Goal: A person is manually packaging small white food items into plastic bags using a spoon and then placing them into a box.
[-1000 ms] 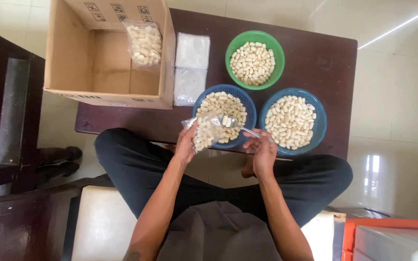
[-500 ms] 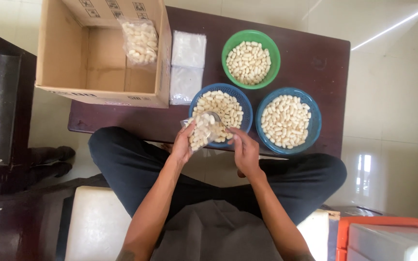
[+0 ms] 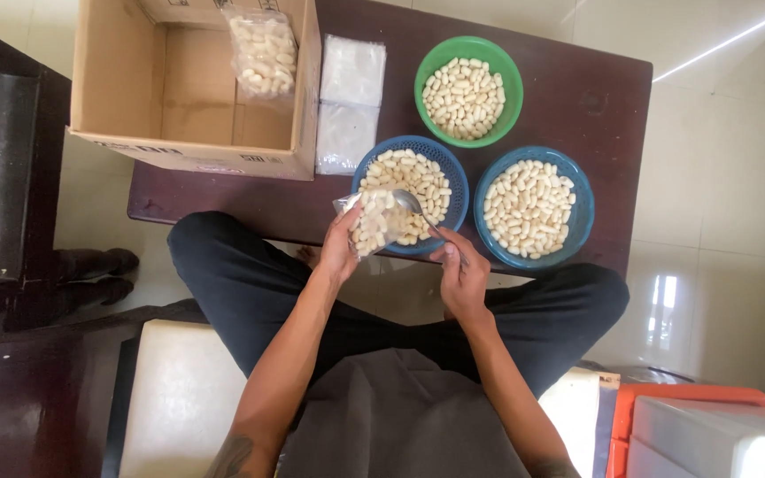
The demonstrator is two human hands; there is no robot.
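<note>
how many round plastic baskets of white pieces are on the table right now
3: a green round plastic basket at the far side, a blue round plastic basket in front of the hands, and another blue one to its right.

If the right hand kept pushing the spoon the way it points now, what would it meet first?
Probably the clear bag in the left hand. The right hand aims the spoon up-left, bowl at the bag's mouth over the near blue basket; depth is unclear.

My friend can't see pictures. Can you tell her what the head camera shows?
A seated person's left hand holds a clear bag of pale pellets while the right hand holds a spoon at its mouth, over a blue basket. A green basket, another blue one and a cardboard box sit nearby.
</note>
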